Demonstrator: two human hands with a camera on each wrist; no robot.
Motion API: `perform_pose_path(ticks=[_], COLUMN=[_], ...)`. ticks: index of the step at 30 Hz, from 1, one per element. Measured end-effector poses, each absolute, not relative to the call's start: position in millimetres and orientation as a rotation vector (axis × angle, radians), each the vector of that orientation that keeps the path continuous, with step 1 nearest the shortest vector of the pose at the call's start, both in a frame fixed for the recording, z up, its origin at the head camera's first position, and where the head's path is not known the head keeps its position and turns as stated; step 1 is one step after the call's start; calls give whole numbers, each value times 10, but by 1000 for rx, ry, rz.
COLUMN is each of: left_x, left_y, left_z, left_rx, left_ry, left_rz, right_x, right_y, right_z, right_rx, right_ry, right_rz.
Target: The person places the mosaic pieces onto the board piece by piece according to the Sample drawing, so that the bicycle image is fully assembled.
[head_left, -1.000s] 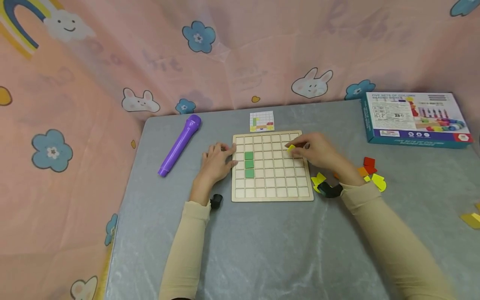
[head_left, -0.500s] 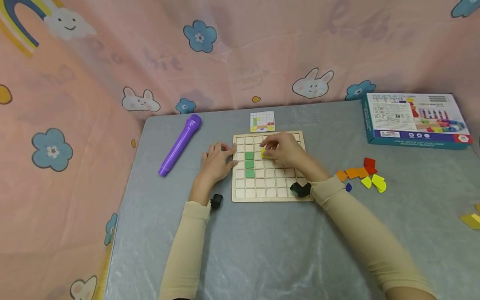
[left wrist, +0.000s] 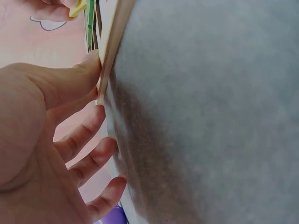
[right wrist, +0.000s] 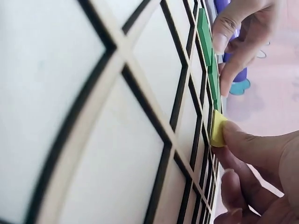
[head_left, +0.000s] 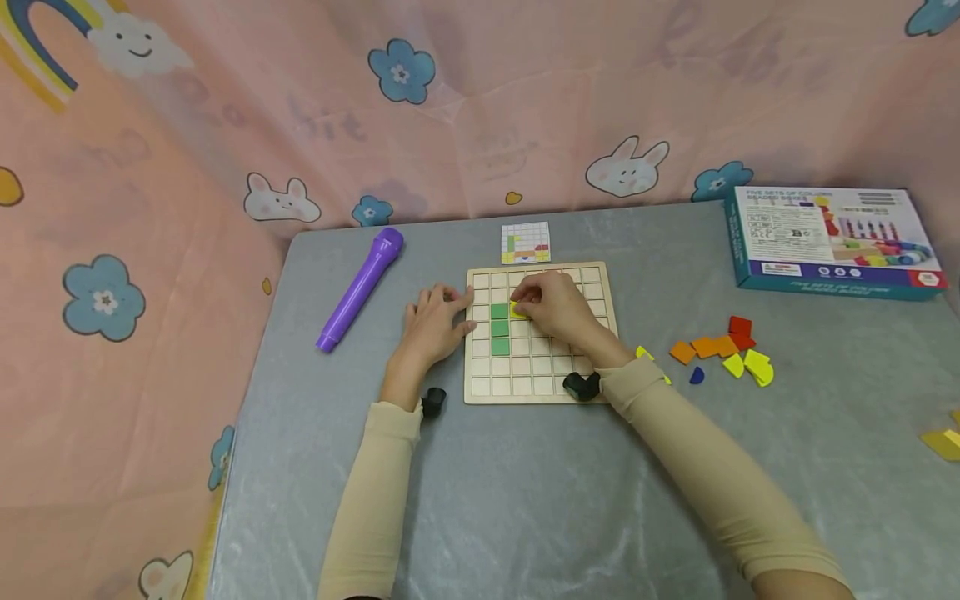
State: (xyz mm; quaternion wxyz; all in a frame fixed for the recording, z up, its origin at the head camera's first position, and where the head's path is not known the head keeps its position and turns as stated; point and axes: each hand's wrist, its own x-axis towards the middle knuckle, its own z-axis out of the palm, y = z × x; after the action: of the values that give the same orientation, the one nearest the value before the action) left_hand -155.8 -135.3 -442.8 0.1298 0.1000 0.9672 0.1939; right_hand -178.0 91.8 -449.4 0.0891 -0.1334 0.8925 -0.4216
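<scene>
My right hand (head_left: 562,312) pinches a yellow tile (head_left: 517,311) between thumb and fingers over the wooden grid board (head_left: 545,400). In the right wrist view the yellow tile (right wrist: 218,129) sits right beside the green squares (right wrist: 204,37), its outline partly covered by the thumb. Three green squares (head_left: 500,328) form a column in the board's cells. At the board's left edge, my left hand (head_left: 429,327) rests its thumb and forefinger against the rim, spaced apart. The left wrist view shows that thumb on the board's edge (left wrist: 112,46), the other fingers (left wrist: 96,161) loosely bent.
Behind the board lies a printed pattern card (head_left: 525,242). To its right are scattered orange (head_left: 705,347), red (head_left: 740,326), yellow (head_left: 758,367) and blue (head_left: 697,376) pieces. A purple microphone-shaped stick (head_left: 360,290) lies left; a boxed set (head_left: 836,242) stands at back right.
My right hand has carried the yellow tile leftward across the board, from its right side to beside the top green square. My left hand has stayed at the left edge.
</scene>
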Motion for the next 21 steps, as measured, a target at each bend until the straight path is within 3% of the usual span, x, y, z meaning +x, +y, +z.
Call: perform_pose_path(ticks=[11,21], left_x=[-1571,-1573], left_y=[-1376,-1372], left_z=[-4449,-4412], left_rx=[298,307], left_ry=[2810,2804], left_rz=[565,551], right_x=[-1727,-1534], right_y=[917,1451], right_z=[-4498,-4402], right_rx=[-289,-511], right_ry=[2676,2643], right_rz=[-1165,-976])
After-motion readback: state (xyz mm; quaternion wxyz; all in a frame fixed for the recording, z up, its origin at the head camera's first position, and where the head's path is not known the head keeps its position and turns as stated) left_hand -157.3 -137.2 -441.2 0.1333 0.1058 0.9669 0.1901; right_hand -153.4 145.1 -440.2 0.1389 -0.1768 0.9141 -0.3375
